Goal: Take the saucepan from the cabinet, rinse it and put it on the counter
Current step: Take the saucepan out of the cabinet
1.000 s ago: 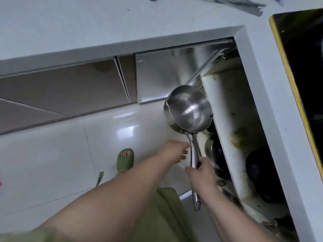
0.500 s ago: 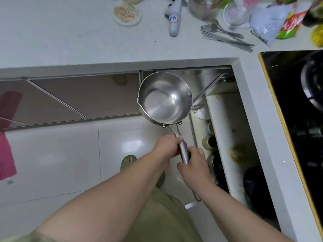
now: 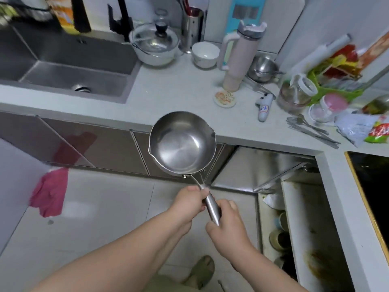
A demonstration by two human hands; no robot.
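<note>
the saucepan is out of the cabinet and held in the air, its bowl just beyond the fingers and level with the counter edge, mouth turned up and looking empty. both hands grip its steel handle: the left hand is clenched around the upper part nearest the bowl, thumb on top, and the right hand is wrapped around the lower end just below and to the right of the left fingers, the two hands almost touching. the sink lies well up and to the left of the fingers, its basin bare around the drain, with the dark tap at its far rim. the step in hand reads as carrying the pan to the sink for rinsing. to do it well, it seems best to keep the bowl level and swing it left over the counter edge, staying clear of the lidded pot and the white bowl that stand beyond the fingers to the right of the basin. one hand could take the whole handle so the other is free for the tap; the grip nearer the bowl gives better control of a tilting pan. the cabinet door beside the right fingers hangs open, so the legs should mind it on turning.
</note>
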